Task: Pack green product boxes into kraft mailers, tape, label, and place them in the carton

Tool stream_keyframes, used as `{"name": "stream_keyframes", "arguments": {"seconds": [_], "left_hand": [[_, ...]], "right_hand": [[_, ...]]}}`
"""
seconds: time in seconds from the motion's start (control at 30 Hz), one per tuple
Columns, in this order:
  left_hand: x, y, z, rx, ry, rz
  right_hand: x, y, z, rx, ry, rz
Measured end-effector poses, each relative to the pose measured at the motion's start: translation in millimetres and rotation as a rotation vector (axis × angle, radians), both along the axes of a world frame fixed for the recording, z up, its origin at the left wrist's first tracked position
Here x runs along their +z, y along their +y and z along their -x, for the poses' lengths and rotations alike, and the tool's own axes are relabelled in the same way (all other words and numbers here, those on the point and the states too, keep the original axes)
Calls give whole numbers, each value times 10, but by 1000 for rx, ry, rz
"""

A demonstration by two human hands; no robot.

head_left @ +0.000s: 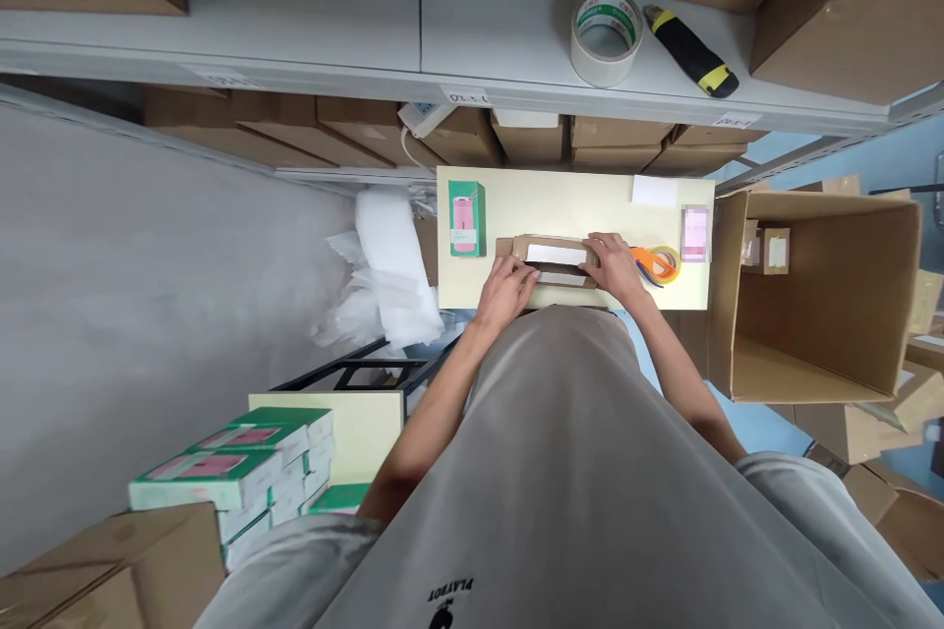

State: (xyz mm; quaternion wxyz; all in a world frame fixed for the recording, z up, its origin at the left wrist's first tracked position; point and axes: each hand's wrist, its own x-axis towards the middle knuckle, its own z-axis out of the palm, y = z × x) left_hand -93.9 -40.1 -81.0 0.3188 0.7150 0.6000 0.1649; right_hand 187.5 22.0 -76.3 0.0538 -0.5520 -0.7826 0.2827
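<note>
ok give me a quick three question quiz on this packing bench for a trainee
1. True or false: the tape roll lies on the yellow table.
2. What do the left hand and the right hand both touch? A the green-and-pink box, B the small cardboard box, C the utility knife.
3. Fill in: the large open carton stands to the person's ___ of the yellow table.

Key
1. False: the tape roll sits up on the grey shelf.
2. B
3. right
</note>
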Motion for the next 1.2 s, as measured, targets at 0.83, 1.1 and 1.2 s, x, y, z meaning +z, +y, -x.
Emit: {"name": "stream_keyframes", "arguments": {"seconds": [0.83, 1.1, 1.2], "left_hand": [[-407, -68, -182, 5, 203, 172], [-317, -71, -181, 114, 138, 120], [-203, -68, -116, 278, 110, 8]], "right_hand": [[-386, 724, 256, -131, -235, 33], [-377, 384, -13, -223, -8, -173], [-365, 68, -205, -365, 64, -223]]}}
